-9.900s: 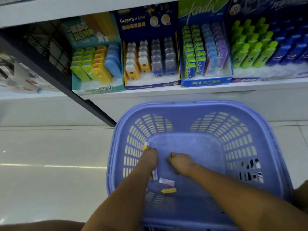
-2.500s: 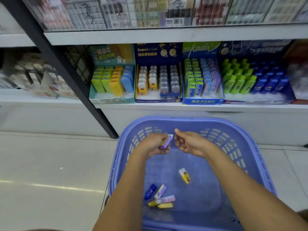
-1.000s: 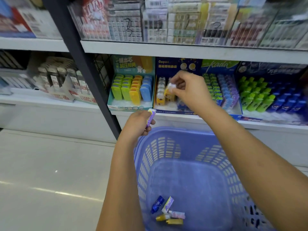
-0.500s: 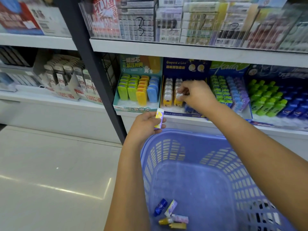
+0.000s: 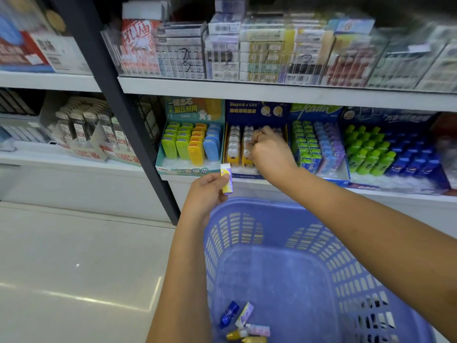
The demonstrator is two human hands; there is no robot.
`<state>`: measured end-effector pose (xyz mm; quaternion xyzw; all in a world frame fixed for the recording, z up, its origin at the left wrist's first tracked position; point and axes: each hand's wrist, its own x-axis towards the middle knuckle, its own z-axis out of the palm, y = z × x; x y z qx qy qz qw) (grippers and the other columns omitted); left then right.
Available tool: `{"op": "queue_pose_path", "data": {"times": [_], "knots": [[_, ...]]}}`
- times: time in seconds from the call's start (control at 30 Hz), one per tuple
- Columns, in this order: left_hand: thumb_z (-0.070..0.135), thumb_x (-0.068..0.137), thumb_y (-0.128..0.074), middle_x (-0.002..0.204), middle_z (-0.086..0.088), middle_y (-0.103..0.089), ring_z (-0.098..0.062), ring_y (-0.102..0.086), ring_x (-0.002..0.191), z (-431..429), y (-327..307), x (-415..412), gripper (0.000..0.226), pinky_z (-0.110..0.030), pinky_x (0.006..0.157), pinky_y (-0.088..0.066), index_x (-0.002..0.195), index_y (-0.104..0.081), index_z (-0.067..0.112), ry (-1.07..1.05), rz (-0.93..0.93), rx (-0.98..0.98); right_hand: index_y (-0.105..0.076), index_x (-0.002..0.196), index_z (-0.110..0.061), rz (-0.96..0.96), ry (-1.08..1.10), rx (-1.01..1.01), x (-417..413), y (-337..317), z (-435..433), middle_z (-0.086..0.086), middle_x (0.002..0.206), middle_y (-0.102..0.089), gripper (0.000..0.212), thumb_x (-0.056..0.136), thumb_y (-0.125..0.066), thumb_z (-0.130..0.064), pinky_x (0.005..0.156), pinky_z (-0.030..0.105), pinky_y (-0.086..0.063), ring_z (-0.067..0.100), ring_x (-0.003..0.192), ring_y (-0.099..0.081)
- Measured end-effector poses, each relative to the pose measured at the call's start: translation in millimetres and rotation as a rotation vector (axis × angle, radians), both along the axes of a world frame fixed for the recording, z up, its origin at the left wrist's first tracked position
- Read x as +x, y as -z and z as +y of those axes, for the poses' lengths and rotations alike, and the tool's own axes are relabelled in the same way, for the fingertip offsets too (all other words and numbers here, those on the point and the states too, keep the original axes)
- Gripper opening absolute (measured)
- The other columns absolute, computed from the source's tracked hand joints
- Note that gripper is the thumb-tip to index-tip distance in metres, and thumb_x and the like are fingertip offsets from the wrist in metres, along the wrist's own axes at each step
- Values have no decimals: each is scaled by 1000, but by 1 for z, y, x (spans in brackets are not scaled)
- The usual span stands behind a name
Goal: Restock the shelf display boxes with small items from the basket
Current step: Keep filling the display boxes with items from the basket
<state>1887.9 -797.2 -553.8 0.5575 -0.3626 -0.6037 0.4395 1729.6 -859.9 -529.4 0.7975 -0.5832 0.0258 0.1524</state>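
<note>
One head-worn camera, looking forward and down; it is the only view.

It faces the lower shelf point(image 5: 408, 198) and its display boxes point(image 5: 257, 110) almost head-on, from close by and a little above. The blue basket point(image 5: 259, 206) sits right beneath it. Both forearms enter from the bottom edge: the left hand point(image 5: 205, 194), pinching a small purple packet point(image 5: 226, 178), is mid-frame, and the right hand point(image 5: 269, 154) is further in, at the boxes.

— Lower shelf: what reads?
— "Gaspard et Lisa", white, on the dark blue header card point(image 5: 257, 108). "kada" on the green header card point(image 5: 315, 111) beside it. "2" on the green bottles point(image 5: 356, 161).
— Upper shelf?
— Handwritten "3", "2", "3" on the clear front panel point(image 5: 185, 63) facing you.
— The small packet point(image 5: 226, 179) in your left hand point(image 5: 206, 194)?
— Printed, but too small to read.
</note>
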Motion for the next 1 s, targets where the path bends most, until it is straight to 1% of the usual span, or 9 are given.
{"op": "queue_pose_path", "data": {"times": [0.13,0.23,0.33,0.43,0.5,0.6,0.77,0.9,1.0], "knots": [[5,92,-56,76,-9,-65,-12,-66,58,10,-14,-5,4,-22,63,-57,90,-58,8,-20,127,5,-61,116,-6,-5,21,57,4,-14,1,12,121,-55,30,90,-49,-13,88,41,-36,32,117,-37],[3,91,-57,81,-9,-66,-12,-69,59,17,-21,-10,16,-24,67,-57,104,-52,11,-54,174,-33,-49,133,-13,-58,47,146,0,-18,7,12,138,-41,43,90,-52,-18,100,47,-32,34,124,-32],[8,91,-59,84,-8,-69,-10,-70,64,20,-24,-15,20,-18,64,-57,111,-54,8,-71,168,-72,-41,139,-19,-425,-14,131,-15,-12,33,11,135,-39,56,86,-55,-8,99,41,-39,31,118,-41],[10,92,-59,83,-11,-69,-13,-70,69,21,-29,-23,7,-17,63,-56,95,-59,4,-30,255,-79,-46,133,-25,-819,-119,182,-33,-6,69,-2,117,-43,57,83,-63,-4,85,32,-50,17,91,-56],[10,91,-59,77,-8,-70,-13,-70,69,20,-32,-32,5,-18,63,-56,91,-60,4,7,307,-59,-49,129,-31,-979,-179,181,-46,-2,93,-8,115,-44,57,81,-67,-4,83,26,-52,10,87,-58],[10,92,-56,64,-2,-69,-8,-67,59,22,-35,-55,7,-16,59,-55,88,-61,7,136,294,-36,-59,120,-25,-1086,-291,73,-60,-1,115,-7,119,-50,47,81,-67,1,85,19,-50,9,91,-61],[18,92,-58,63,-3,-61,-8,-58,51,24,-39,-90,15,-17,49,-49,84,-63,7,204,259,-13,-70,101,-11,-1072,-297,-69,-78,-10,124,0,97,-64,19,82,-68,-5,80,22,-52,7,83,-61],[24,97,-51,72,-6,-65,-17,-64,66,25,-36,-123,23,-21,59,-55,92,-65,6,232,45,-92,-64,96,-21,-1189,-49,-215,-111,-18,122,-16,85,-63,15,83,-69,-18,73,10,-48,3,78,-62],[22,96,-52,116,-6,-64,-19,-58,112,30,-19,-144,29,-27,98,-44,120,-60,9,384,-473,-410,-64,91,-21,-1215,119,-292,-150,-24,114,-23,77,-63,15,79,-72,-16,68,2,-44,-7,70,-61]]}}
